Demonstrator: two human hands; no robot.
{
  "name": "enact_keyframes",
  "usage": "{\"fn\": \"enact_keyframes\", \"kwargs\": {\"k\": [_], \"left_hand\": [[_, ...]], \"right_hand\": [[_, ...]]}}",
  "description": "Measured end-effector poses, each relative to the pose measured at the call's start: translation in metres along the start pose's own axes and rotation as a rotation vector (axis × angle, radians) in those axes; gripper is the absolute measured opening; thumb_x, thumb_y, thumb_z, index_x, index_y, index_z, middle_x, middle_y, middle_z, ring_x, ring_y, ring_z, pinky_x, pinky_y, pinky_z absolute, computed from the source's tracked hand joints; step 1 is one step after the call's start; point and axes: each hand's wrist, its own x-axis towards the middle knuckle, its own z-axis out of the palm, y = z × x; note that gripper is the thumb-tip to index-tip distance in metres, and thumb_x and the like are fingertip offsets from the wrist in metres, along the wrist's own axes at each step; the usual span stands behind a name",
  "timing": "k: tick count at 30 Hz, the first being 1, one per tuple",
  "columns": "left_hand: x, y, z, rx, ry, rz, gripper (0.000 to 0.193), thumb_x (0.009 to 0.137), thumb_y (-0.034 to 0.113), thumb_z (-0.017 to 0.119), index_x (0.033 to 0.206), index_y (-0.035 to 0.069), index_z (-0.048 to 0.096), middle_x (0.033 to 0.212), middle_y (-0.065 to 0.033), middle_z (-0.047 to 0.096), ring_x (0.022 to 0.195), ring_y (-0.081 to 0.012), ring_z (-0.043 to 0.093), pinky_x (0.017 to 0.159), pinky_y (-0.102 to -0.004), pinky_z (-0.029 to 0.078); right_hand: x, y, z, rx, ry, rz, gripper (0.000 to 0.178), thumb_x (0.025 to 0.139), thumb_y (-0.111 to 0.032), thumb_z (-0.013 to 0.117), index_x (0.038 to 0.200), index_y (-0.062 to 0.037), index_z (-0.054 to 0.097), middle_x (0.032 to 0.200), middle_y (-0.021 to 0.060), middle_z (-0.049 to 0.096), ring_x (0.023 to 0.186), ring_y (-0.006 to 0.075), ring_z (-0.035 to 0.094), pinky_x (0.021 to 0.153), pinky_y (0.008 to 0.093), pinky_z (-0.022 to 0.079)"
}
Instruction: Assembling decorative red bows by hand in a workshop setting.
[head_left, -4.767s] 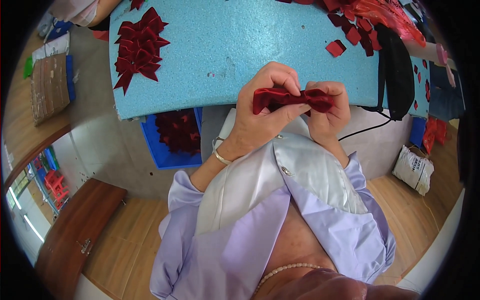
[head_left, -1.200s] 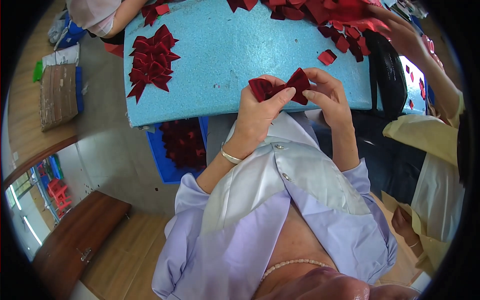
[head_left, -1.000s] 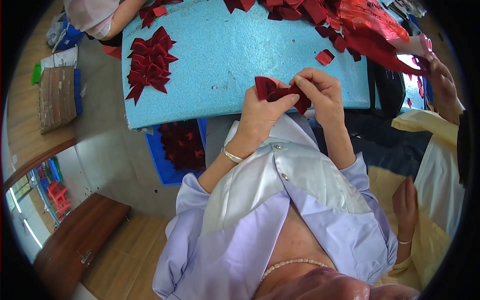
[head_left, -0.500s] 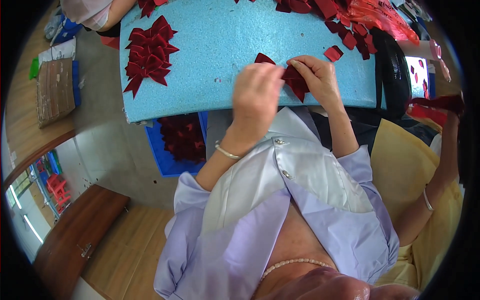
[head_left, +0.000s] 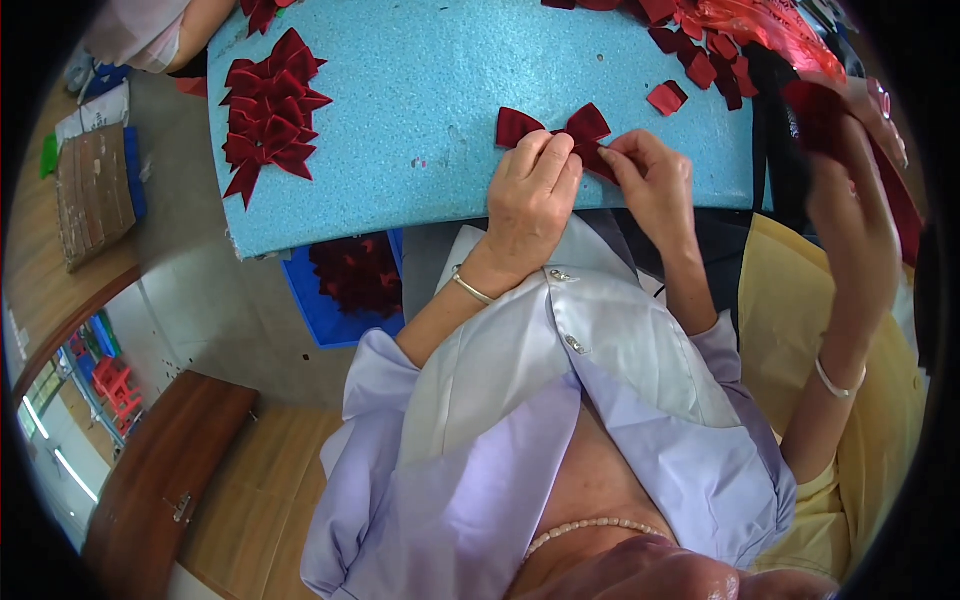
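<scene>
A dark red velvet bow [head_left: 588,125] lies near the front edge of the light blue table [head_left: 420,100], its two loops pointing away from me. My left hand [head_left: 535,190] is closed on the bow's left side, fingers bent down over its lower part. With thumb and forefinger, my right hand [head_left: 655,175] pinches the bow's right tail. The fingers hide the bow's left tail and part of its middle. On the table's left side, several finished-looking red bows [head_left: 275,115] lie overlapped in a column.
Under the table a blue bin [head_left: 318,308] holds red velvet pieces. Small red velvet pieces [head_left: 668,97] and a red plastic bag [head_left: 760,35] lie at the far right. Close on my right, a co-worker's hand [head_left: 850,200] lifts red velvet. Another person's arm [head_left: 200,30] is at far left.
My left hand has come down onto the bow, and the bow now lies spread with both loops showing. The co-worker's arm on the right has risen. The view has shifted slightly.
</scene>
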Motion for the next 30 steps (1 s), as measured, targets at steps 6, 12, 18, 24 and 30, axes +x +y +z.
{"fn": "enact_keyframes", "kwargs": {"k": [6,12,18,24,30], "left_hand": [[-0.002,0.003,-0.002,0.050,-0.009,0.040,0.019,0.072,0.004,0.067,0.090,-0.004,0.065,0.103,-0.0127,0.061,0.098,-0.0274,0.059,0.072,-0.0354,0.050],[-0.001,0.006,-0.005,0.083,-0.048,0.078,0.028,0.072,0.009,0.063,0.097,-0.005,0.066,0.107,-0.0143,0.060,0.101,-0.0282,0.058,0.075,-0.0359,0.049],[0.006,0.017,-0.013,0.088,-0.126,0.044,0.032,0.073,0.011,0.061,0.103,-0.001,0.065,0.111,-0.0147,0.059,0.104,-0.0289,0.057,0.077,-0.0377,0.048],[0.007,0.022,-0.013,0.130,-0.174,0.045,0.031,0.077,0.011,0.060,0.106,0.001,0.066,0.115,-0.0155,0.057,0.107,-0.0298,0.054,0.081,-0.0393,0.047],[0.011,0.027,-0.014,0.113,-0.204,0.015,0.031,0.077,0.004,0.065,0.109,0.004,0.067,0.112,-0.0148,0.055,0.106,-0.0332,0.052,0.084,-0.0436,0.044]], "right_hand": [[-0.006,0.005,-0.008,-0.370,-0.035,-0.170,0.009,0.084,-0.003,0.068,0.090,0.0010,0.064,0.066,0.0107,0.065,0.055,0.0214,0.061,0.055,0.0317,0.048],[0.016,0.009,-0.017,-0.490,-0.022,-0.501,0.033,0.079,0.000,0.068,0.111,-0.0067,0.063,0.089,0.0096,0.064,0.078,0.0248,0.061,0.072,0.0339,0.050],[0.008,-0.005,-0.005,-0.419,0.046,-0.573,0.038,0.078,-0.002,0.066,0.115,-0.0106,0.065,0.094,0.0127,0.060,0.080,0.0289,0.062,0.065,0.0369,0.052],[0.010,-0.010,-0.010,-0.242,0.052,-0.564,0.042,0.073,-0.001,0.064,0.113,-0.0094,0.061,0.088,0.0121,0.058,0.080,0.0316,0.060,0.063,0.0398,0.050],[0.011,-0.004,-0.005,-0.148,0.120,-0.571,0.033,0.074,-0.003,0.063,0.106,-0.0048,0.059,0.083,0.0147,0.057,0.077,0.0356,0.060,0.063,0.0422,0.049]]}}
